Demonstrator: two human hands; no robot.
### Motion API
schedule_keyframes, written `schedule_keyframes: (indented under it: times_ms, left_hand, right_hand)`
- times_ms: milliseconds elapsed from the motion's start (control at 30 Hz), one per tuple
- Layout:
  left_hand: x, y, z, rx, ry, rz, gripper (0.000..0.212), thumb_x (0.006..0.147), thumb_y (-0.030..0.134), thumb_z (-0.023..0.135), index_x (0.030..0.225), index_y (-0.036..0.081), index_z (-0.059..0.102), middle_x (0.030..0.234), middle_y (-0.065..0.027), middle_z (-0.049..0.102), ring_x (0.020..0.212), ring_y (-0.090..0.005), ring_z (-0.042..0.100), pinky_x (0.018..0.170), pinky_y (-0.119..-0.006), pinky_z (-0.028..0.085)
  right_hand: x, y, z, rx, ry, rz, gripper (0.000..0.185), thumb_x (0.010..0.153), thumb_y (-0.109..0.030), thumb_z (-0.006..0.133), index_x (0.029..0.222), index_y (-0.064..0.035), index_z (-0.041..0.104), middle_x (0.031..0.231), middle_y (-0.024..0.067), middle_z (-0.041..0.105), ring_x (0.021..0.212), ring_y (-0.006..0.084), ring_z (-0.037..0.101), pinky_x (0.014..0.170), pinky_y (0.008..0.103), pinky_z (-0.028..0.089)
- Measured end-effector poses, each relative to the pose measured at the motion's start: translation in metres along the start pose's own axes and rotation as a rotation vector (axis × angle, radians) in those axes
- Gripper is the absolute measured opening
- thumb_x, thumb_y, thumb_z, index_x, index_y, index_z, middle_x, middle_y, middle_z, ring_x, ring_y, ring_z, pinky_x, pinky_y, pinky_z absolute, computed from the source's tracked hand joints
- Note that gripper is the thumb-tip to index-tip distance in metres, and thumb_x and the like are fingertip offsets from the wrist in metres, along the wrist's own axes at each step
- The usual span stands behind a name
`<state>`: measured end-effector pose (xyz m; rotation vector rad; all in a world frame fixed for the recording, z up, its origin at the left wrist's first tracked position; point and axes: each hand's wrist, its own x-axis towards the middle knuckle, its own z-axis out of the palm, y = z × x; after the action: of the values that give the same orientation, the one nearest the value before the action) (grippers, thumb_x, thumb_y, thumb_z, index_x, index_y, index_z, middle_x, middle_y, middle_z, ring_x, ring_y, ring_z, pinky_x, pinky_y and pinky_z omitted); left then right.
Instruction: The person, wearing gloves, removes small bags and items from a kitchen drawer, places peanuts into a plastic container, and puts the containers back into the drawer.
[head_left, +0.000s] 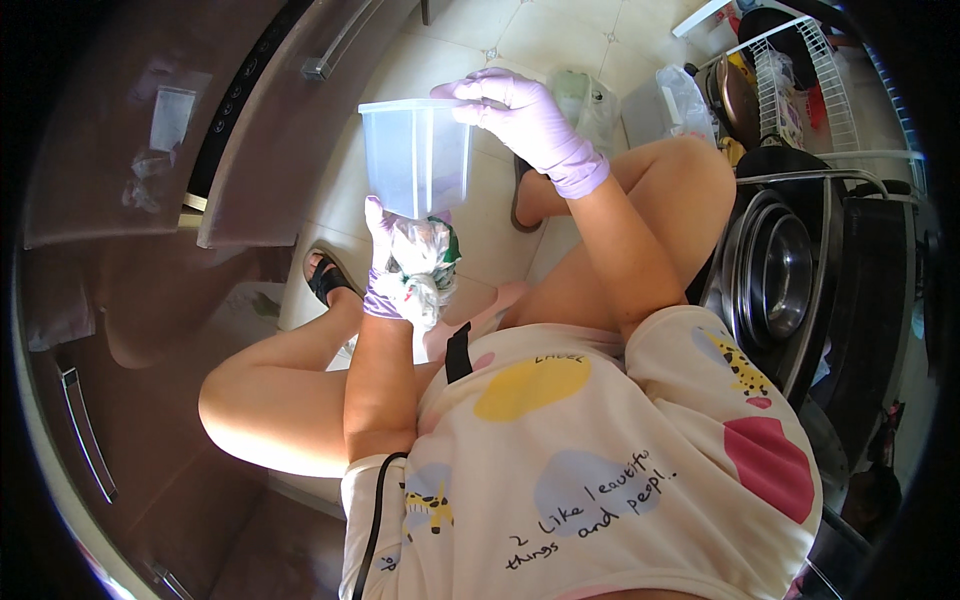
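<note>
A clear, bluish plastic container (417, 159) is held up in front of me, above the tiled floor. My right hand (517, 120), in a thin purple glove, grips its rim at the upper right corner. Below the container's base is my left hand (381, 251), gloved the same way, with its thumb up beside the container's lower left. A crumpled white plastic bag (421, 266) with green parts is bunched in my left hand, just under the container. Part of the left hand's fingers is hidden behind the bag and the container.
Dark brown cabinet fronts (255, 150) with metal handles, one drawer pulled out, stand at the left. At the right, nested steel bowls (780, 274) sit on a metal rack, near pans and a white wire rack (829, 90). Plastic bags (585, 105) lie on the floor beyond my foot.
</note>
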<state>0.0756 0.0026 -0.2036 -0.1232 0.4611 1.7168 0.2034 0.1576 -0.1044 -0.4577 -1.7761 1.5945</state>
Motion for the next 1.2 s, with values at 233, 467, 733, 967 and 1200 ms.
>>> schedule_keyframes:
  times_ms: [233,467,733,967,1200]
  left_hand:
    - [-0.014,0.015,0.019,0.231,-0.24,-0.161,0.079,0.072,0.058,0.065,0.121,0.0,0.046,0.09,-0.0148,0.058,0.066,-0.0265,0.058,0.057,-0.037,0.051]
    - [-0.027,0.015,0.023,0.176,-0.165,-0.269,0.073,0.077,0.054,0.061,0.121,-0.002,0.046,0.087,-0.0171,0.059,0.07,-0.0286,0.058,0.061,-0.036,0.051]
    - [-0.02,0.02,0.001,0.577,-0.124,-0.052,0.058,0.081,0.033,0.064,0.123,-0.003,0.047,0.108,-0.0141,0.059,0.091,-0.0231,0.062,0.081,-0.035,0.051]
    - [-0.018,0.023,0.012,0.717,-0.177,0.082,0.06,0.081,0.026,0.066,0.127,-0.004,0.042,0.121,-0.014,0.053,0.107,-0.0215,0.054,0.094,-0.033,0.042]
    - [-0.012,0.021,0.012,0.861,-0.216,0.206,0.058,0.081,0.024,0.065,0.126,-0.004,0.042,0.124,-0.0137,0.052,0.11,-0.0204,0.052,0.097,-0.033,0.04]
  right_hand:
    - [-0.005,0.015,-0.002,-0.104,0.112,-0.054,0.021,0.081,0.007,0.061,0.102,0.0016,0.062,0.104,0.0104,0.066,0.098,0.017,0.061,0.087,0.0279,0.051]
    - [-0.005,0.007,-0.016,0.004,0.047,0.064,0.023,0.085,0.004,0.058,0.107,0.001,0.061,0.109,0.0077,0.065,0.097,0.0144,0.06,0.089,0.0268,0.049]
    - [-0.008,0.0,0.003,0.148,-0.016,0.004,0.027,0.083,0.002,0.062,0.109,-0.0021,0.064,0.111,0.0054,0.063,0.091,0.0113,0.059,0.085,0.0229,0.048]
    - [-0.007,-0.002,0.007,-0.377,0.049,-0.225,0.024,0.082,0.004,0.061,0.103,-0.0049,0.067,0.093,0.0068,0.065,0.086,0.0151,0.061,0.079,0.0248,0.049]
    - [-0.004,0.005,0.011,-0.411,0.15,-0.325,0.019,0.08,-0.001,0.065,0.098,-0.0055,0.068,0.083,0.0071,0.064,0.077,0.0189,0.061,0.071,0.0273,0.049]
